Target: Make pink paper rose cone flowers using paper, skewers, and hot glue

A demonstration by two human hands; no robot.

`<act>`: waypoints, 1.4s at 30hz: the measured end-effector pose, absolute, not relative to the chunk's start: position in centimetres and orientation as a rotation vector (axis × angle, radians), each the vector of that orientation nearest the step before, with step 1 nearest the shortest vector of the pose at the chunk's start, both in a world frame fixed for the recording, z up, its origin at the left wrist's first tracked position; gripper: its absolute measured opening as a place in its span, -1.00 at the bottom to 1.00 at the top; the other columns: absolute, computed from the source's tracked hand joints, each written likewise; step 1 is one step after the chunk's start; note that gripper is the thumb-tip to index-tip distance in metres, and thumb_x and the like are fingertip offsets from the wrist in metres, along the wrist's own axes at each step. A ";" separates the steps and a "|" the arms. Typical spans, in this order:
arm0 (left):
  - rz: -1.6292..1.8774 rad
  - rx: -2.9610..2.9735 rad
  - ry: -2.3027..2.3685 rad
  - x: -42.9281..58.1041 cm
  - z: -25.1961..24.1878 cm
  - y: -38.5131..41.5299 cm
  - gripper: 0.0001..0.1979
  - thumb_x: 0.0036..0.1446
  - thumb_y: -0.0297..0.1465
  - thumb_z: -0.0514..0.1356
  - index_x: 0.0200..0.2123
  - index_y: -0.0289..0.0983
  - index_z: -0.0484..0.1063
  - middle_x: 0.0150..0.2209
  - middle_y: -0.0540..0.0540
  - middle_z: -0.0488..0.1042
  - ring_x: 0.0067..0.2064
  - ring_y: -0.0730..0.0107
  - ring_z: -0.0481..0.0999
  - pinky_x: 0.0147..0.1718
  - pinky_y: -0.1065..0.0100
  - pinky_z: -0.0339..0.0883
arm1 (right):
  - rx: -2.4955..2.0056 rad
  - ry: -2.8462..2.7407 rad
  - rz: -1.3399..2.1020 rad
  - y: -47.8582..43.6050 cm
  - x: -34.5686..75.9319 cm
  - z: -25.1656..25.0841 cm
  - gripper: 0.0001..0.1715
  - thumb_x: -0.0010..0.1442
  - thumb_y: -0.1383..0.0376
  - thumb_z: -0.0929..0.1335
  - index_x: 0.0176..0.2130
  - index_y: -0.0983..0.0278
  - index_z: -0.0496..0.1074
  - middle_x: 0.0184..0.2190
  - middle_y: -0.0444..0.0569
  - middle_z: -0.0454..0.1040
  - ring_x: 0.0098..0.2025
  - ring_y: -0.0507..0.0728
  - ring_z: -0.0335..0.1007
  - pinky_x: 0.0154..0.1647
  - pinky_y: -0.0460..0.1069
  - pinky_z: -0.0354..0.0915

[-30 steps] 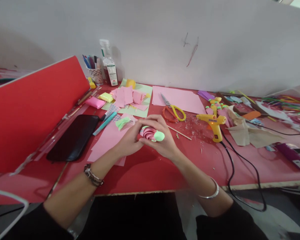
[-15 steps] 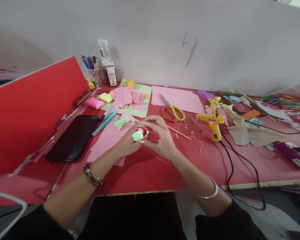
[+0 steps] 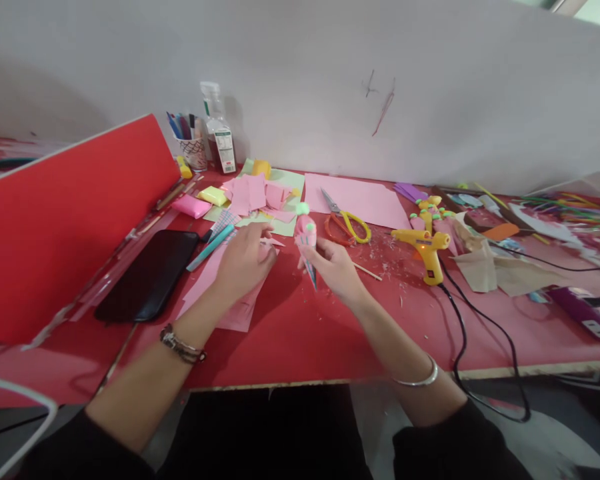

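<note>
My right hand grips a rolled pink paper piece with light green clay blobs on it, tilted above the red table. A dark, pointed lower part shows beneath my fingers. My left hand is curled over pink paper sheets, apart from the right one. Its fingertips are bent together, and whatever they may hold is hidden. Just beyond its fingers lies a pointed pink paper scrap. The light green clay lump seen on these sheets earlier is covered by the left hand.
Scissors and a thin wooden stick lie ahead. A yellow glue gun with a black cord stands right. On the left are a black case, a turquoise pen and a raised red board. A bottle stands behind.
Both hands were together around the rolled pink piece, its round end facing me. My left hand has let go and moved left over the paper; the right has turned the piece more upright.
</note>
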State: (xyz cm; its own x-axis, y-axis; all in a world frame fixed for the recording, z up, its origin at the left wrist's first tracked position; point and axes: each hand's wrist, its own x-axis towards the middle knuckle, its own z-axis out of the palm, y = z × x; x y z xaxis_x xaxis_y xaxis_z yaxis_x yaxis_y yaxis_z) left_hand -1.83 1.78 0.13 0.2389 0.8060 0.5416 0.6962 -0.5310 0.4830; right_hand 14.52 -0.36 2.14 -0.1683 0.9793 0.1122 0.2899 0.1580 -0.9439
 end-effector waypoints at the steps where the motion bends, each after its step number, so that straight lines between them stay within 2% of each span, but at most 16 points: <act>1: 1.146 2.368 1.539 -2.1 0.1 1.9 -0.73 -0.03 -0.48 0.04 -0.18 -0.32 0.22 -0.23 -0.19 0.38 -0.15 0.18 0.34 -0.16 0.18 0.21 | -1.351 -1.669 1.067 -0.4 14.6 2.1 -0.75 0.05 0.17 0.24 -0.47 0.30 0.32 -0.65 -0.14 0.38 -0.62 -0.03 0.26 -0.58 -0.13 0.17; 4: 0.989 2.418 1.829 -2.8 0.0 2.2 -0.66 -0.03 -0.41 0.09 -0.13 -0.35 0.23 -0.18 -0.26 0.38 -0.12 0.05 0.35 -0.17 0.13 0.21 | -1.649 -1.895 0.864 -0.5 14.7 2.1 -0.70 0.05 0.14 0.25 -0.54 0.30 0.31 -0.70 -0.12 0.37 -0.64 -0.01 0.27 -0.59 -0.12 0.11; 8: 0.717 2.442 2.024 -3.5 -0.3 2.3 -0.51 -0.03 -0.18 0.12 -0.08 -0.38 0.22 -0.20 -0.31 0.42 -0.17 -0.02 0.39 -0.28 0.15 0.23 | -1.894 -2.006 0.442 -0.6 14.8 2.1 -0.62 0.07 0.06 0.22 -0.58 0.27 0.28 -0.72 -0.09 0.34 -0.63 0.03 0.26 -0.62 -0.10 0.02; 12: 0.738 2.462 1.972 -3.8 -0.2 2.4 -0.65 -0.02 -0.20 0.14 -0.20 -0.29 0.32 -0.35 -0.18 0.49 -0.31 0.11 0.45 -0.36 0.23 0.24 | -1.934 -2.048 0.230 -0.5 15.2 2.0 -0.64 0.04 0.07 0.27 -0.60 0.27 0.29 -0.63 0.00 0.37 -0.60 0.08 0.28 -0.63 -0.08 -0.03; 15: 0.857 2.418 1.854 -3.6 0.3 2.5 -0.76 0.00 -0.26 0.14 -0.28 -0.27 0.37 -0.35 -0.15 0.49 -0.33 0.18 0.45 -0.37 0.26 0.23 | -1.924 -2.003 0.256 -0.4 15.4 1.9 -0.67 -0.01 0.07 0.31 -0.55 0.28 0.34 -0.65 -0.01 0.35 -0.59 0.11 0.28 -0.60 -0.06 0.02; 17: 0.911 2.403 1.707 -3.3 0.6 2.4 -0.78 0.02 -0.27 0.12 -0.31 -0.29 0.38 -0.31 -0.16 0.48 -0.29 0.20 0.43 -0.34 0.29 0.23 | -1.829 -1.935 0.252 -0.4 15.5 1.9 -0.69 0.00 0.07 0.31 -0.45 0.27 0.38 -0.64 -0.04 0.34 -0.57 0.09 0.28 -0.56 -0.05 0.08; 20: 0.987 2.423 1.517 -2.5 0.8 2.0 -0.75 0.05 -0.25 0.09 -0.35 -0.33 0.39 -0.32 -0.16 0.46 -0.28 0.23 0.41 -0.32 0.31 0.23 | -1.461 -1.875 0.292 -0.4 15.4 2.1 -0.77 0.05 0.19 0.29 -0.28 0.24 0.39 -0.48 -0.06 0.43 -0.47 0.05 0.32 -0.44 -0.05 0.20; 22: 1.032 2.442 1.429 -2.0 0.8 1.7 -0.73 0.08 -0.24 0.05 -0.33 -0.33 0.41 -0.33 -0.15 0.46 -0.29 0.24 0.41 -0.32 0.31 0.22 | -1.229 -1.882 0.356 -0.4 15.2 2.1 -0.82 0.05 0.29 0.29 -0.27 0.22 0.39 -0.36 -0.07 0.45 -0.37 0.04 0.34 -0.31 -0.05 0.25; 24: 1.072 2.452 1.361 -1.8 0.7 1.5 -0.70 0.12 -0.24 0.01 -0.29 -0.31 0.42 -0.34 -0.14 0.47 -0.30 0.25 0.41 -0.33 0.32 0.22 | -1.116 -1.875 0.425 -0.4 15.0 2.1 -0.83 0.05 0.36 0.28 -0.30 0.23 0.41 -0.32 -0.07 0.44 -0.31 0.03 0.34 -0.25 -0.05 0.26; 28: 1.162 2.502 1.295 -1.7 0.4 1.6 -0.67 0.12 -0.21 0.01 -0.23 -0.32 0.41 -0.32 -0.15 0.48 -0.28 0.25 0.43 -0.32 0.32 0.23 | -1.056 -1.762 0.557 -0.5 14.7 1.9 -0.83 0.06 0.39 0.26 -0.34 0.23 0.42 -0.38 -0.11 0.44 -0.32 0.01 0.34 -0.31 -0.08 0.26; 32: 1.187 2.633 1.172 -1.8 0.1 1.7 -0.62 0.14 -0.19 -0.03 -0.21 -0.34 0.41 -0.34 -0.15 0.50 -0.33 0.29 0.45 -0.40 0.35 0.23 | -1.066 -1.706 0.622 -0.6 14.4 1.7 -0.87 0.02 0.37 0.30 -0.38 0.23 0.45 -0.43 -0.13 0.37 -0.36 -0.02 0.30 -0.36 -0.11 0.24; 42: 1.303 2.782 1.101 -1.7 -0.1 1.6 -0.57 0.16 -0.16 -0.07 -0.21 -0.36 0.42 -0.32 -0.16 0.53 -0.30 0.33 0.48 -0.37 0.36 0.26 | -1.134 -1.740 0.692 -0.4 14.4 1.3 -0.75 -0.04 0.46 0.30 -0.32 0.26 0.48 -0.48 -0.13 0.34 -0.44 -0.02 0.27 -0.43 -0.10 0.21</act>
